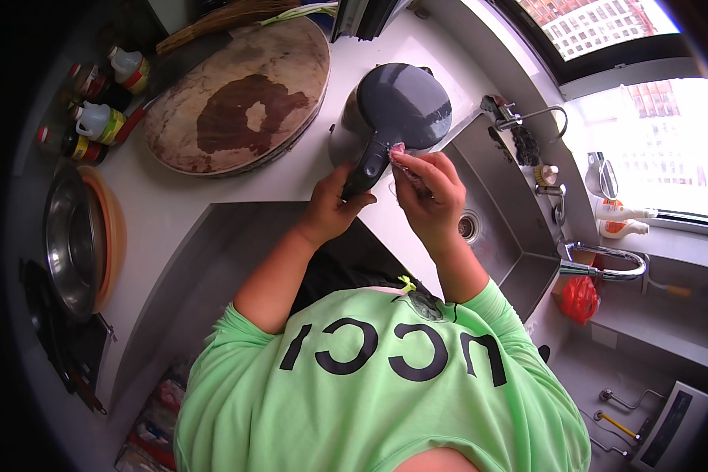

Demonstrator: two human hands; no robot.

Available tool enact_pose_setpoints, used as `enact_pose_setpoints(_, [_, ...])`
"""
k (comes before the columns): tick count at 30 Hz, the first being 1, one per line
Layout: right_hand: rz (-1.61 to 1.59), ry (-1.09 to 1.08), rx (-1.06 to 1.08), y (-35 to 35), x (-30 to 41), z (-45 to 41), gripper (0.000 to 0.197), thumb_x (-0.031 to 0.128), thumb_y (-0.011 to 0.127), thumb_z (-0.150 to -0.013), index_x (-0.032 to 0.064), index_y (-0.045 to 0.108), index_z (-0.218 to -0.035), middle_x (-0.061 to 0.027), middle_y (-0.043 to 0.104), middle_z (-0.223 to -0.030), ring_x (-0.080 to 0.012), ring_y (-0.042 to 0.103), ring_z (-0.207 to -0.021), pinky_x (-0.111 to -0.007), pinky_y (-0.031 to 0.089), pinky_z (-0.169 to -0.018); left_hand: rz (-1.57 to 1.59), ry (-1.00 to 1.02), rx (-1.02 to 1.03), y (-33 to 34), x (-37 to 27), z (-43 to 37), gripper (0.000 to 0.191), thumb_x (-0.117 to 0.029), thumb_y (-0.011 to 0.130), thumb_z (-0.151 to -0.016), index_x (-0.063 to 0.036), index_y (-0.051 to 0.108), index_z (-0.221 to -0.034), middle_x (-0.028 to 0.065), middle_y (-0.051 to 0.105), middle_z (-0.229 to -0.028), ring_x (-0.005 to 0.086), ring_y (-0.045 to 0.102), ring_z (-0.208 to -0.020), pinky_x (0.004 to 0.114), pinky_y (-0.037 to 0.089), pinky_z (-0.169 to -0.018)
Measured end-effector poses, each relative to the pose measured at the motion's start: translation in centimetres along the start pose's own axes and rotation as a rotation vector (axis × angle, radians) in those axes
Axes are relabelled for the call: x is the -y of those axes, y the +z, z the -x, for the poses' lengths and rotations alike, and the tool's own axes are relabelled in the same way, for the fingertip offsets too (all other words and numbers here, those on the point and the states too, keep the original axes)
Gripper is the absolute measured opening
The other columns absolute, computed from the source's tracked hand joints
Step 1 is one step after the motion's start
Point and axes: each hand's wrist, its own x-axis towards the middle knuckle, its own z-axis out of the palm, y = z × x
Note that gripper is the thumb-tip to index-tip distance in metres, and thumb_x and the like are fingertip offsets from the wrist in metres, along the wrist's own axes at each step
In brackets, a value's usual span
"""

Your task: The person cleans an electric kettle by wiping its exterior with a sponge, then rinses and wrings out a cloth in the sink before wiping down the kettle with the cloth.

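Observation:
A countertop appliance with a glossy dark grey round top (410, 103) and a black handle (366, 171) stands before me; it may be a kettle or similar, but its exact kind is unclear. Part of its grey body (347, 127) shows below the top. My left hand (336, 206) grips the lower end of the handle, thumb on the near side. Pinched in my right hand (433, 192) is a pink cloth (397, 151), pressed where the handle meets the round top. Most of the cloth is hidden by my fingers.
Left of the appliance lies a thick round chopping board (289, 65) with a wet patch. A cleaver's red handle (131, 125), several bottles (94, 121) and a metal basin (71, 242) sit farther left. At right are a sink (495, 236) and a faucet (602, 262).

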Motion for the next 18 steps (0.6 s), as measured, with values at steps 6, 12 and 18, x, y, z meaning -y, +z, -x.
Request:
enact_pose_setpoints(6, [0.096,-0.197,0.031,0.5,0.1,0.4,0.026,-0.003,0.071,-0.063,0.0035,0.066,-0.088,-0.0074,0.058,-0.073,-0.0183,0.058,-0.058,-0.026,0.047,-0.051,-0.158,0.072,-0.1,0.8,-0.5,0.0,0.043,-0.014,0.07,-0.077,-0.0027,0.047,-0.111,0.0152,0.061,-0.091,0.0295,0.062,-0.082,0.035,0.049,-0.071])
enact_pose_setpoints(12, [-0.05,-0.144,0.182,0.2,1.4,2.6,0.026,-0.004,0.068,-0.064,0.0038,0.066,-0.088,-0.0065,0.058,-0.073,-0.0172,0.057,-0.057,-0.025,0.045,-0.051,-0.193,0.007,-0.115,0.8,-1.2,0.2,0.042,-0.015,0.068,-0.078,-0.0026,0.046,-0.112,0.0177,0.061,-0.092,0.0349,0.061,-0.084,0.038,0.048,-0.073])
enact_pose_setpoints(18, [-0.274,0.188,-0.004,-2.2,1.7,1.6,0.017,-0.007,0.062,-0.073,-0.0019,0.064,-0.089,-0.0053,0.055,-0.073,-0.0081,0.053,-0.057,-0.021,0.04,-0.05,-0.157,0.007,-0.088,1.4,0.2,0.1,0.047,-0.02,0.069,-0.08,0.0011,0.044,-0.115,0.0155,0.059,-0.09,0.0293,0.058,-0.079,0.035,0.046,-0.073])
